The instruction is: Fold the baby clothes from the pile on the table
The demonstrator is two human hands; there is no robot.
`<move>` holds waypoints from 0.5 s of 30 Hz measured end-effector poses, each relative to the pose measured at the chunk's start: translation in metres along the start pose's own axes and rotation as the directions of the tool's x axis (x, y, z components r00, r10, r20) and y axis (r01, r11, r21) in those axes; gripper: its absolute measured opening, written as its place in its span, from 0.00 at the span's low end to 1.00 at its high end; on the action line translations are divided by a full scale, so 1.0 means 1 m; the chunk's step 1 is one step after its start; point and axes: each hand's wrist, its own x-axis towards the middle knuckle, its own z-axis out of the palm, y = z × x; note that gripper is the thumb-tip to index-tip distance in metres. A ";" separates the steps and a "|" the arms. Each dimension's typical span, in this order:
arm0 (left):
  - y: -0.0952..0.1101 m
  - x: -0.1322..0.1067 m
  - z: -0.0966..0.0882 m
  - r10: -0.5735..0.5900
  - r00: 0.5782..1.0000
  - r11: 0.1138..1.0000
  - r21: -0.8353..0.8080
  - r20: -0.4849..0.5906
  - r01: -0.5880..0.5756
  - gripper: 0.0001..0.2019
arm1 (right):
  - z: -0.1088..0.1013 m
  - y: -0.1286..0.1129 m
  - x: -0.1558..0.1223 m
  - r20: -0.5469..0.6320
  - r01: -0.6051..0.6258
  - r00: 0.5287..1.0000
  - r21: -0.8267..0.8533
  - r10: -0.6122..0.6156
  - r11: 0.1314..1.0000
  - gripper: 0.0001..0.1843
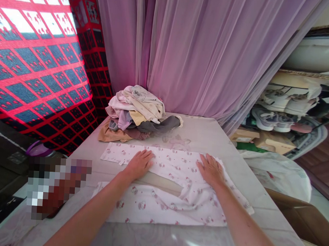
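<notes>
On the pale tabletop [270, 218], the left hand [139, 165] and right hand [211, 170] lie flat, fingers spread, pressing a white printed garment [170, 208] beneath both palms. A clothes heap [137, 112] sits at twelve o'clock.

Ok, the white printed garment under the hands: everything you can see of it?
The white garment is thin, soft-looking fabric, likely cotton, with a scattered pink cartoon-cat print. It lies flat but slightly rumpled on a pale surface, folded or laid in two long bands, with a cream-coloured gap between them. A small tag shows near its far edge. The left hand and right hand press on it, palms down.
</notes>
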 end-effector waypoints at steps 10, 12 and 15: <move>0.007 -0.007 0.006 -0.057 0.998 0.992 0.118 0.021 0.054 0.25 | -0.047 -0.073 -0.003 0.015 0.209 0.977 0.110 -0.212 0.972 0.29; 0.007 -0.007 0.008 -0.058 0.998 0.991 0.119 0.007 0.057 0.26 | -0.054 -0.110 -0.007 0.028 0.429 0.894 0.229 -0.446 0.874 0.29; 0.007 -0.006 0.011 -0.065 0.998 0.990 0.122 -0.025 0.067 0.28 | -0.055 -0.142 -0.006 0.083 0.551 0.790 0.336 -0.607 0.764 0.31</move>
